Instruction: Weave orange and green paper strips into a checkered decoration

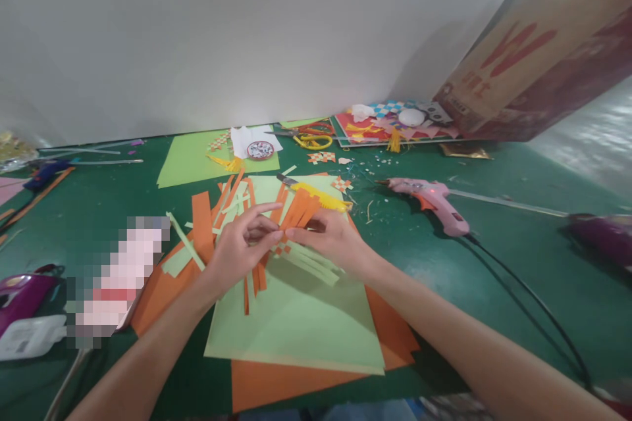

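"How are the hands working?"
"The left hand point(249, 237) and right hand point(336, 237) are meeting thumb to thumb, each grip closing narrowly, pinching the woven paper strips point(281, 248)."
"Where is that weave sitting?"
"The two hands are holding it over the pale green sheets point(296, 325); orange ends are fanning out beyond the thumbs, and green ends are trailing to the right."
"Anything near?"
"A yellow utility knife point(323, 197) is lying just beyond the right hand. Farther right, a pink glue gun point(434, 195) is resting on the green counter point(405, 250)."
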Motion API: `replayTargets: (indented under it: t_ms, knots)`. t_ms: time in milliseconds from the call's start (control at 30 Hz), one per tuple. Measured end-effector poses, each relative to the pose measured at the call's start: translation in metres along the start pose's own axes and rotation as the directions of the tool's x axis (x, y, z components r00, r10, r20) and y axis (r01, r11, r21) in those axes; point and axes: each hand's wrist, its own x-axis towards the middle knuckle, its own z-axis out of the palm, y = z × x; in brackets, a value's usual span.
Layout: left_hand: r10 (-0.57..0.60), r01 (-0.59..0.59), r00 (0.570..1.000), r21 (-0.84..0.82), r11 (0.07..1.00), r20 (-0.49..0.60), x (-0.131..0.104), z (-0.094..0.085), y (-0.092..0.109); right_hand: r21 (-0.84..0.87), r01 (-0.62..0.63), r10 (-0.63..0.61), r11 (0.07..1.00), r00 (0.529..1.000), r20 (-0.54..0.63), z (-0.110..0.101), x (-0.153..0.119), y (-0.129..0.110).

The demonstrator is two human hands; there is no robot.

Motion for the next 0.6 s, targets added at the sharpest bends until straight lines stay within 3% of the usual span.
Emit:
replayTargets:
  t_ms: [600]
  knots:
    - [0.006,-0.007,1.0,-0.037,0.999,-0.015,0.0004,-0.001,0.0033,0.009,0.0,0.0,1.0,1.0,0.015,0.0016,0.0018,-0.0007]
